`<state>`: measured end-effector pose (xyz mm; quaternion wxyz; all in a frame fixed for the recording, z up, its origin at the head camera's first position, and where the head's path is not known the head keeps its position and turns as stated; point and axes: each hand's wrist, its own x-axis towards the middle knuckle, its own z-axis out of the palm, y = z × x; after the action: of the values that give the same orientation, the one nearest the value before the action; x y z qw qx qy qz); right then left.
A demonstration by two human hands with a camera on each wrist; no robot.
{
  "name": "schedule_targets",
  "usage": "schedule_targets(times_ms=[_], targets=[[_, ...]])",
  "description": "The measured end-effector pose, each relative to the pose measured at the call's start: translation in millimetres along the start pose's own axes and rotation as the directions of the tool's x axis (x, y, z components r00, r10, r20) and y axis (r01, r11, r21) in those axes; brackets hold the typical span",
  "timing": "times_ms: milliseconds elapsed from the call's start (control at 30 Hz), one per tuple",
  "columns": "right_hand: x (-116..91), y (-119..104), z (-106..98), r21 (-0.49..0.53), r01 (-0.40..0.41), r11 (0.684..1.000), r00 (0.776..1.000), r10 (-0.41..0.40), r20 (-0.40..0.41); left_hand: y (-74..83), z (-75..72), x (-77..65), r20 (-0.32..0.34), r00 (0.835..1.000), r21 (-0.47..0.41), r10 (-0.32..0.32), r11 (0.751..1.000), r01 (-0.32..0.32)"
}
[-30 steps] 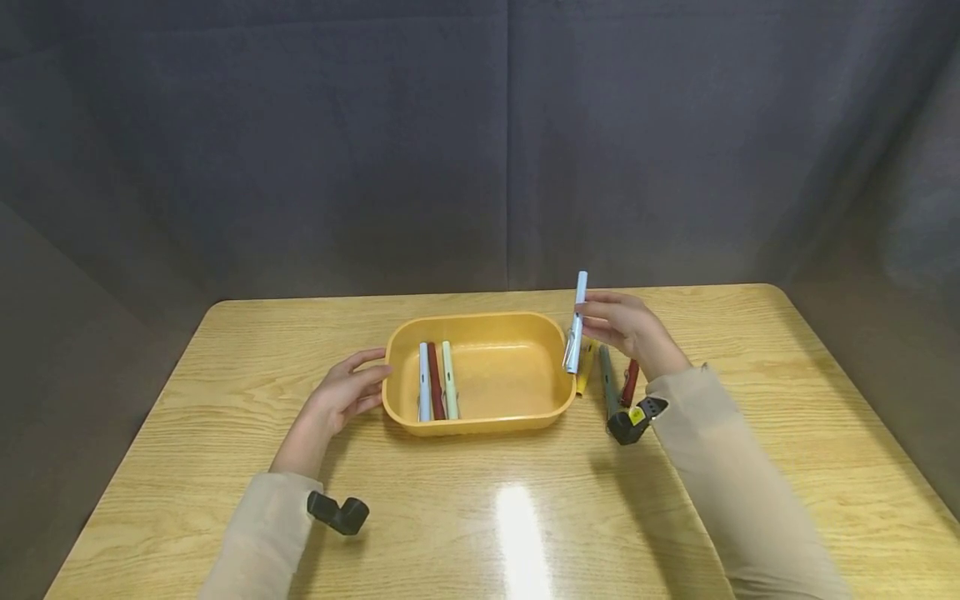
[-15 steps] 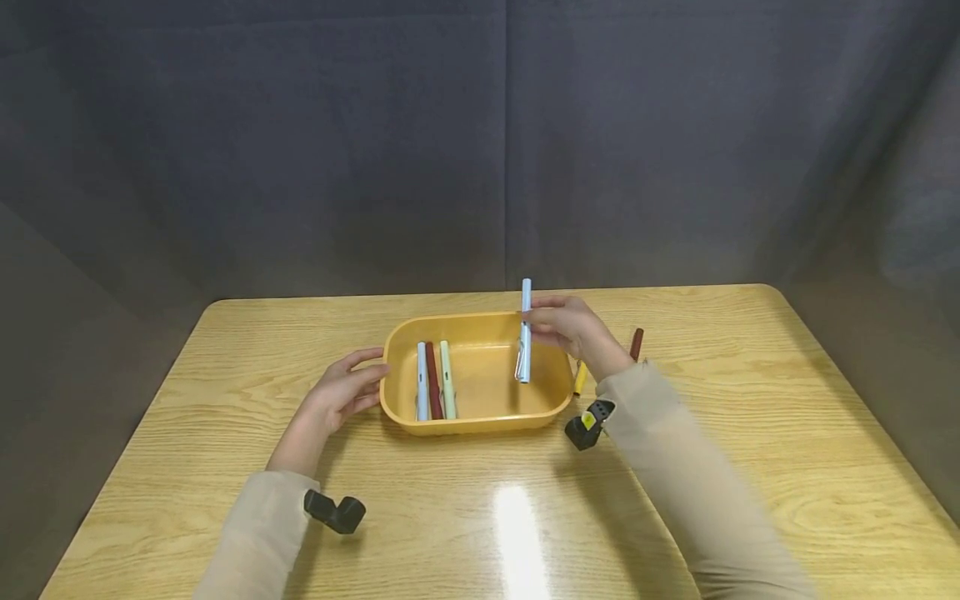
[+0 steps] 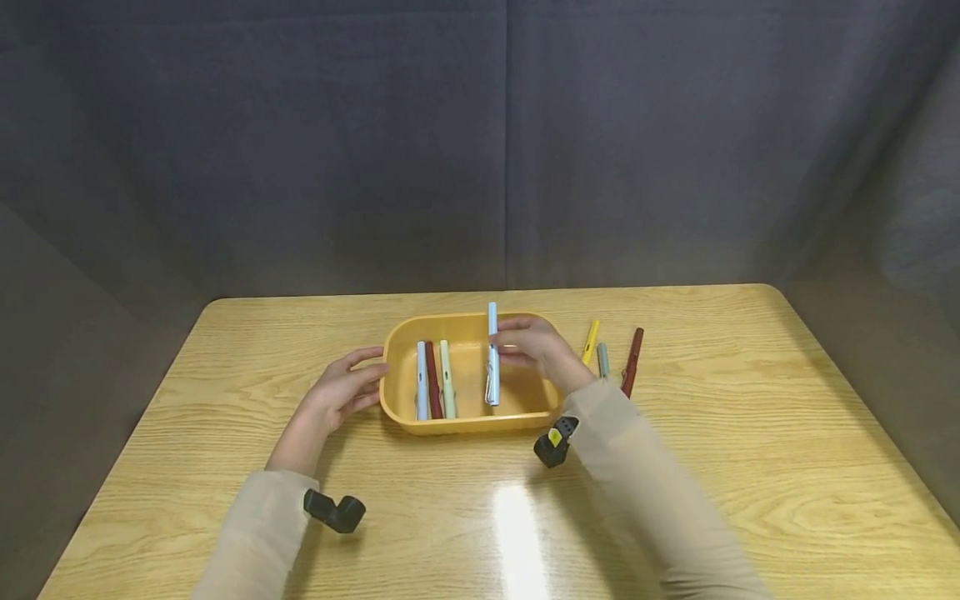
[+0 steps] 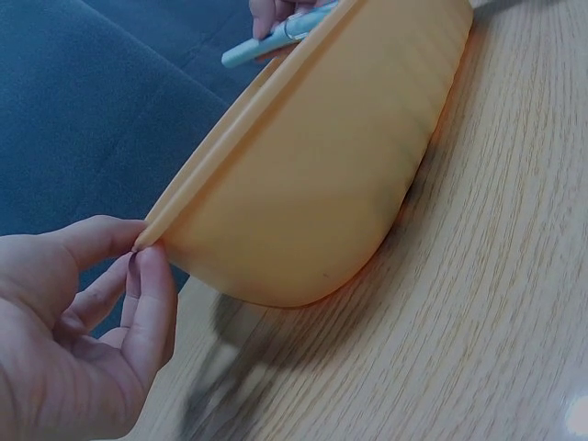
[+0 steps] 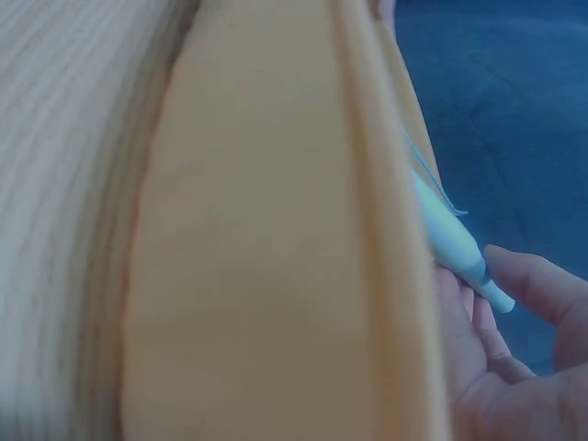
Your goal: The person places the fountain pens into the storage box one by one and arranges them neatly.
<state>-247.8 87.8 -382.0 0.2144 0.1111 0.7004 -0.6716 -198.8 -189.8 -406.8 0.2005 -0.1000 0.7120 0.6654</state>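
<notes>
A yellow-orange plastic basket (image 3: 465,427) stands on the table. My left hand (image 3: 347,392) pinches its left rim between thumb and fingers, as the left wrist view shows at the rim (image 4: 197,184). Over the basket's inside, my right hand (image 3: 536,346) holds a light blue pen (image 3: 492,367) with a wire clip, tilted with its clip end low. On the basket's left side lie three pens side by side: a light blue pen (image 3: 422,383), a dark red pen (image 3: 432,383) and a pale green pen (image 3: 447,383). In the right wrist view the basket wall hides part of the held pen (image 5: 450,230).
Right of the basket, on the wooden table (image 3: 420,517), lie a yellow pen (image 3: 591,340), a grey-green pen (image 3: 603,360) and a dark red pen (image 3: 633,360). The right forearm partly covers them. A dark curtain (image 3: 375,167) hangs behind the table.
My right hand has carried the light blue pen leftward from the basket's right rim to over its middle, and lower. My left hand has stayed at the left rim.
</notes>
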Motion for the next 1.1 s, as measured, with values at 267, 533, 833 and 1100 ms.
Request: schedule_targets(times_ms=[267,533,833,1100], targets=[[2,13,16,-0.01,0.01,1.0,1.0,-0.01,-0.011,-0.3,-1.3,0.3,-0.01,1.0,0.019,0.002,1.0,-0.002],[6,22,33,-0.032,0.026,0.999,1.0,-0.027,-0.012,-0.8,-1.7,0.1,-0.011,1.0,0.016,0.005,1.0,-0.005],[14,28,41,-0.034,-0.005,0.999,1.0,0.005,-0.015,-1.9,-1.6,0.4,-0.011,1.0,0.031,0.006,0.999,-0.005],[15,29,46,-0.028,0.002,1.0,1.0,-0.002,0.005,0.0,-1.6,0.3,-0.017,1.0,0.0,-0.003,1.0,0.003]])
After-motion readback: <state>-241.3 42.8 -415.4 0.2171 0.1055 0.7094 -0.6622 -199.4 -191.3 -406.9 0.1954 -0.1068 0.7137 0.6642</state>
